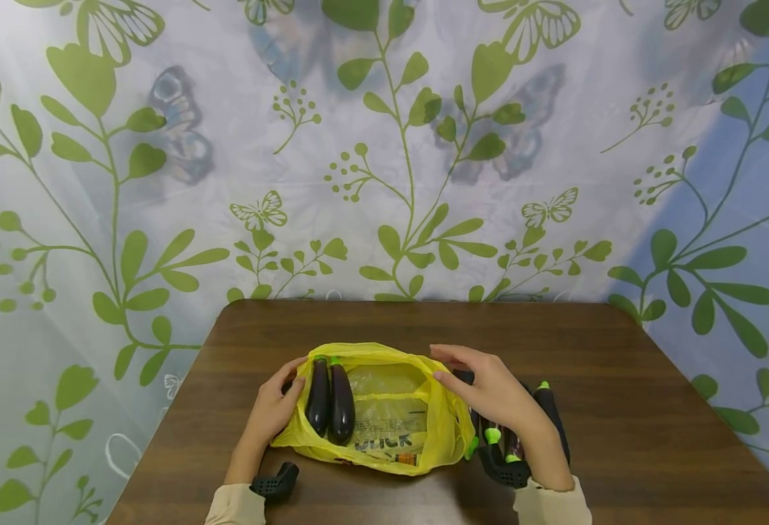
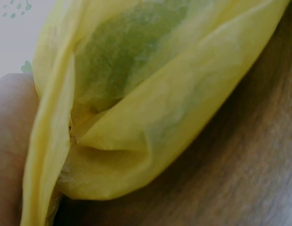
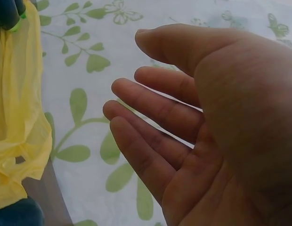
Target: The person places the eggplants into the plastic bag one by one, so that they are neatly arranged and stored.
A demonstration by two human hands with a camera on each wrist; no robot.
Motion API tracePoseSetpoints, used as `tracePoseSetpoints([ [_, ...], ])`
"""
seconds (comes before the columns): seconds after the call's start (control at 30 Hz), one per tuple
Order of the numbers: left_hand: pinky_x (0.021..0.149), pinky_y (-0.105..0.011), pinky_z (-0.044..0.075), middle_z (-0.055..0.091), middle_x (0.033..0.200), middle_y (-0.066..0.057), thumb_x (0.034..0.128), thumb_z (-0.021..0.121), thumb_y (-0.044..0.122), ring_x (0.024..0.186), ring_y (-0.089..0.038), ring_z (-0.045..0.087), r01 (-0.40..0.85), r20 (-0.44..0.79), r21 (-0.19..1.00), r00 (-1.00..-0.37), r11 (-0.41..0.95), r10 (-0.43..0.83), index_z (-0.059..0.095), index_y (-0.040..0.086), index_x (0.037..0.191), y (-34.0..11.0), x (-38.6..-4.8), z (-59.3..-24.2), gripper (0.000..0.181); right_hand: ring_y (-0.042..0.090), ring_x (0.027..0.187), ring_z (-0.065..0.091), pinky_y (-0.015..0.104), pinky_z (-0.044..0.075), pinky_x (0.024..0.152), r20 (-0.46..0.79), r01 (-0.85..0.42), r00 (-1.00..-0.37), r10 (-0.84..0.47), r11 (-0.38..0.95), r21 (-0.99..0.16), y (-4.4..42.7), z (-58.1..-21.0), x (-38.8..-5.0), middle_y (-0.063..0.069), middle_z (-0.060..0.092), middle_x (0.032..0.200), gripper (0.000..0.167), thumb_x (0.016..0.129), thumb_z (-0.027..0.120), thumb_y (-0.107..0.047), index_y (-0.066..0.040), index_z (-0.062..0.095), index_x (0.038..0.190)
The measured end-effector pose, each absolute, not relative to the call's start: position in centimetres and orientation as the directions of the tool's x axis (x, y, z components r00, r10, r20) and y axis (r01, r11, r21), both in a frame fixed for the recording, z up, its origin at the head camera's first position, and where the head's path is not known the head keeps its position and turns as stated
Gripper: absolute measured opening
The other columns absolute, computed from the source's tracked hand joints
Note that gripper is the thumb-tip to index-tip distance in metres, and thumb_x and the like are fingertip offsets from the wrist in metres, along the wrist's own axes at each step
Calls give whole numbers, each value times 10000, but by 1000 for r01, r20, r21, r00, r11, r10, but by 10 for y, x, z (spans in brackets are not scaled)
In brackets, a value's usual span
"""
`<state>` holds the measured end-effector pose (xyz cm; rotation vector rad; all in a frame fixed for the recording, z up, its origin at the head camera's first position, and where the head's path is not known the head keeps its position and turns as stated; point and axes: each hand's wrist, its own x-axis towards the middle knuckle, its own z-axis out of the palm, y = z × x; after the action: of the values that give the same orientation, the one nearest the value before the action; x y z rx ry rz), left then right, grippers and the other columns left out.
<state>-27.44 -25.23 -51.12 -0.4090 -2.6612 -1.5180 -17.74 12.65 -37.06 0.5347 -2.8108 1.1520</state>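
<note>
the yellow bag [image 1: 445, 437] sits on the tabletop [image 1: 653, 437]; the left hand [image 1: 274, 408] pinches its left rim, and the right hand [image 1: 489, 383], fingers extended, holds nothing near its right edge. loading probably goes best with that rim held wide and the loose eggplants [image 1: 553, 419], right of the bag, laid parallel to the two bagged eggplants [image 1: 341, 408]. those lie by the left wall, stems pointing away from the person, long axes nearly front to back.

Bag [image 1: 446, 430] gaping — room right, eggplants [image 1: 341, 408] left
</note>
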Motion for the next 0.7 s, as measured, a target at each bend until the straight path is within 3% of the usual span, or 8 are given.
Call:
tracePoseSetpoints([
  [0.3,1017,-529,500,656,1356,-133,1059,587,175,1230,-317,631,247,168,840,-965,483,202,580,194,1463,-252,-276,-510,404,306,1261,636,516,515,1025,173,-297,-954,-244,711,-637,133,-365,-175,57,643,1419,488,1027,647,-337,-134,579,1466],
  [0.7,1052,-570,476,634,1393,-163,1055,591,176,1282,-357,602,248,169,842,-965,480,202,585,185,1458,-252,-277,-509,403,272,1123,695,494,565,923,221,-305,-952,-214,745,-594,149,-366,-176,85,662,1387,465,1027,656,-297,-115,592,1450],
])
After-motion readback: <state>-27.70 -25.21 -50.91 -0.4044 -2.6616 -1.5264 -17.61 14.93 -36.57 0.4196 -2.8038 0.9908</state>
